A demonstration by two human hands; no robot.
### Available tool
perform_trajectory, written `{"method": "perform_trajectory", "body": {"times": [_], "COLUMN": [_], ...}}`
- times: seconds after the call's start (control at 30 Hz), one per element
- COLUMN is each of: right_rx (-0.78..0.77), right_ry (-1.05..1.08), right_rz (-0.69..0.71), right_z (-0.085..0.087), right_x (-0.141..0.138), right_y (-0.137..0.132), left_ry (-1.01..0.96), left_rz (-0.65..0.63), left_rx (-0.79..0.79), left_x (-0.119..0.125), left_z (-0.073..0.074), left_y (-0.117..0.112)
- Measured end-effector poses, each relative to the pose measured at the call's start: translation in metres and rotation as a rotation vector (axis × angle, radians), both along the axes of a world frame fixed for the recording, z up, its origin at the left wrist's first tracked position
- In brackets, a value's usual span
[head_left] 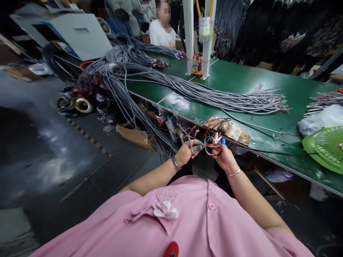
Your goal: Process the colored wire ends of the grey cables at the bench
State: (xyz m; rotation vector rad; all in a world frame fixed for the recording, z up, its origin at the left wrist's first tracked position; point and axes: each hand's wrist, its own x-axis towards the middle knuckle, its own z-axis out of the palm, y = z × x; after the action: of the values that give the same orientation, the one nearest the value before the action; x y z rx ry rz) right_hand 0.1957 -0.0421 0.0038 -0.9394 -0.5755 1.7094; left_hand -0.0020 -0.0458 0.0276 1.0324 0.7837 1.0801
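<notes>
Left hand [184, 153]: it is closed around a grey cable [189, 141], with a metal band [176, 163] on the wrist; whether the grey cones at the fingertips are covers or more cable, one cannot tell.
Right hand [224, 156]: the thumb, which has a blue wrap [223, 141], and the fingers are pressed together, pinching thin wires [210, 145]; a bracelet [234, 173] is around the wrist.
Thin wires: they are between the two hands, in front of the table edge; white, red and green can be seen, and the white one makes a loop.
Pink clip [217, 138]: it is just beside the right fingertips; whether they touch it is too small to tell.
Wrapped block [227, 130]: brown, with shiny covering, it lies at the edge of the green table [235, 75], beyond the right hand.
Cable bundle [187, 88]: long and grey, it lies along the table, and one part hangs over the edge at left.
Right end: a green fan [325, 148] stands near a plastic bag [321, 119].
Far side: a person in a white shirt [162, 34] is behind the table.
</notes>
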Motion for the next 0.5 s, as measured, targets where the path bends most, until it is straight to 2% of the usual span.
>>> {"method": "perform_trajectory", "body": {"times": [0.1, 0.2, 0.5], "right_rx": [0.044, 0.078, 0.043], "right_ry": [-0.01, -0.006, 0.046], "right_rz": [0.037, 0.014, 0.003], "right_z": [0.006, 0.007, 0.005], "right_x": [-0.003, -0.003, -0.005], "right_y": [0.008, 0.013, 0.022], "left_ry": [0.004, 0.012, 0.003], "left_rz": [-0.034, -0.077, -0.138], "left_rx": [-0.013, -0.026, -0.052], "left_x": [0.006, 0.011, 0.027], "left_z": [-0.004, -0.007, -0.007], "left_y": [0.009, 0.015, 0.022]}}
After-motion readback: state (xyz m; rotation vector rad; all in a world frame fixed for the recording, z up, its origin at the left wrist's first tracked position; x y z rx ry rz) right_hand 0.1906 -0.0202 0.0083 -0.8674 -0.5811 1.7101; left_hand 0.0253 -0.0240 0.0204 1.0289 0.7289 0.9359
